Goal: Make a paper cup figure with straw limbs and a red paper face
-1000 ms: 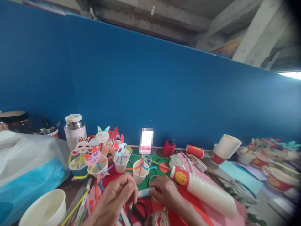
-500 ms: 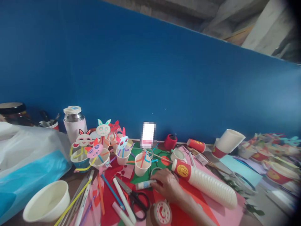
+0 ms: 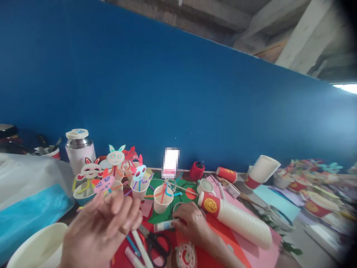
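My right hand (image 3: 192, 222) rests low over the coloured paper, its fingers bent around the near end of a white glue stick (image 3: 164, 226) with a blue label. My left hand (image 3: 103, 227) is raised at the lower left, its fingers loosely curled, and nothing shows in it. It covers part of the straws and pens below. Black-handled scissors (image 3: 158, 243) lie between the hands. A tape roll (image 3: 186, 256) is just in front of my right wrist. Behind the glue stick stands a paper cup (image 3: 163, 204) with coloured pipe cleaners inside.
Cups with paper animal faces, one a white rabbit (image 3: 115, 157), stand at the back left near a flask (image 3: 79, 149). A long stack of paper cups (image 3: 244, 221) lies right of my right hand. A white bowl (image 3: 36, 247) is at the lower left, beside a plastic bag (image 3: 30, 186).
My left hand has come into view from the lower left. My right hand stays at the glue stick. The view has shifted slightly to the right.
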Demonstrator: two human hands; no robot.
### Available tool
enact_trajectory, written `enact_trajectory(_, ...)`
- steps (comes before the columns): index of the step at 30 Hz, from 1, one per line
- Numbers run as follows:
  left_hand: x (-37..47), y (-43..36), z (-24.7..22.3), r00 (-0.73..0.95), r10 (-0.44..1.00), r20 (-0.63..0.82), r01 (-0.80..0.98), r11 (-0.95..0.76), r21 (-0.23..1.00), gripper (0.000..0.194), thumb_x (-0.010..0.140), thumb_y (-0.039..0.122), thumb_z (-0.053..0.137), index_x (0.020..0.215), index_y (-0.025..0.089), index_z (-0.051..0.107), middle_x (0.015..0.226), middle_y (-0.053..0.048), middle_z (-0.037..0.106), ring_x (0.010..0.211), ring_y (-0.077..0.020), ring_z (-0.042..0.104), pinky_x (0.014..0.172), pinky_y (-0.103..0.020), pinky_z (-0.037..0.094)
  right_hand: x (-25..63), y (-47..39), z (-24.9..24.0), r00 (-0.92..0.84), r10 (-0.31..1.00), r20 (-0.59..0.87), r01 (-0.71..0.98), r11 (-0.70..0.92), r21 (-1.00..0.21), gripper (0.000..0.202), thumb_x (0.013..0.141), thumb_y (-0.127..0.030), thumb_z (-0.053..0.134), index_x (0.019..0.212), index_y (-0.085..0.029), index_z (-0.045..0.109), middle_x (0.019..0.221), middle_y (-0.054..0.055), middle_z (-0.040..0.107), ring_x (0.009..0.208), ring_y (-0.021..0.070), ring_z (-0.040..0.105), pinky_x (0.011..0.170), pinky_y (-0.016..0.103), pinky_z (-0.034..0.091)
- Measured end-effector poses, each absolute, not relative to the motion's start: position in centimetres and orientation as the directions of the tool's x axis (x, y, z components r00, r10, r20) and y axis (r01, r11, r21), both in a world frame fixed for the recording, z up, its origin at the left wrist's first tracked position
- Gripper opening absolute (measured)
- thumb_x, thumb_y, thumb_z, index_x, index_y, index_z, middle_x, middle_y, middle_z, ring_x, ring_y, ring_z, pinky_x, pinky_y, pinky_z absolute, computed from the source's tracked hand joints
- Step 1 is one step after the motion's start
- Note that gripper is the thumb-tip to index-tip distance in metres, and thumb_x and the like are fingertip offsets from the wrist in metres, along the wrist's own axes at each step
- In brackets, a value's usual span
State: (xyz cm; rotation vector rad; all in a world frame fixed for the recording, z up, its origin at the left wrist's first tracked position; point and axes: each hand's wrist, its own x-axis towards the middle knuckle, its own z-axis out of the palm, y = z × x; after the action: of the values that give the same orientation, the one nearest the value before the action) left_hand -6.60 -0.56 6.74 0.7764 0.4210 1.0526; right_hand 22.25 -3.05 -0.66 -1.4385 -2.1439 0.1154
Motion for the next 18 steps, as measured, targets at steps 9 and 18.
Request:
enact_trajectory(9, -1.0, 0.4, 5.0, 0.492, 0.865, 0.1, 0.084, -0.161, 0.983, 0.032, 0.084, 0.038, 0.054, 0.06, 0.017, 0.056, 0.058, 0.0, 0.055, 0.058, -0.0136, 0.047, 0.056, -0.022, 0.033, 21.6, -2.8, -1.2, -0.093, 0.824, 0.558, 0.811, 0.388, -0.438, 0.013, 0.086, -0.021, 0.054, 0.092, -0.022, 0.065, 0.082, 0.002, 0.07, 0.078, 0.0163, 0.062, 0.075, 0.028, 0.041)
enact_trajectory(18, -1.1, 2.3, 2.4, 0.316, 0.941, 0.118, 0.188, -0.184, 0.965, 0.042, 0.082, 0.049, 0.05, 0.053, 0.019, 0.048, 0.052, 0.003, 0.045, 0.053, -0.0139, 0.041, 0.053, -0.023, 0.031, 20.3, -1.3, 0.5, -0.143, 0.861, 0.488, 0.808, 0.386, -0.444, 0.019, 0.084, -0.022, 0.058, 0.1, -0.021, 0.066, 0.088, 0.004, 0.072, 0.08, 0.0184, 0.063, 0.076, 0.03, 0.041)
